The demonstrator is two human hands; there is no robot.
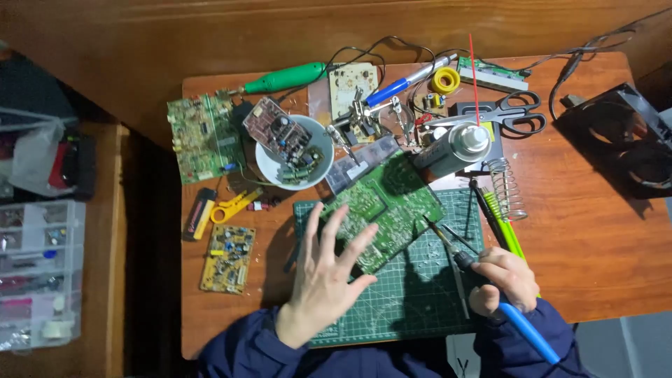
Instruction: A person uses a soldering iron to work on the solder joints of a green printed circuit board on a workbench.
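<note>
My left hand (327, 276) hovers with fingers spread over the near end of a large green circuit board (392, 203) that lies on a green cutting mat (420, 294); it holds nothing. My right hand (502, 278) grips a soldering iron with a blue handle (528, 332). The iron's metal tip (437, 232) points up-left at the board's right edge. Both sleeves are dark blue.
A white bowl (269, 168) holds a small board and parts. Other boards (203, 136) (229, 257) lie at left. A spray can (451, 148), scissors (514, 115), solder spool (445, 80), coil iron stand (509, 189), green rotary tool (283, 77), helping-hands clamp (364, 115) and yellow stripper (234, 205) crowd the desk.
</note>
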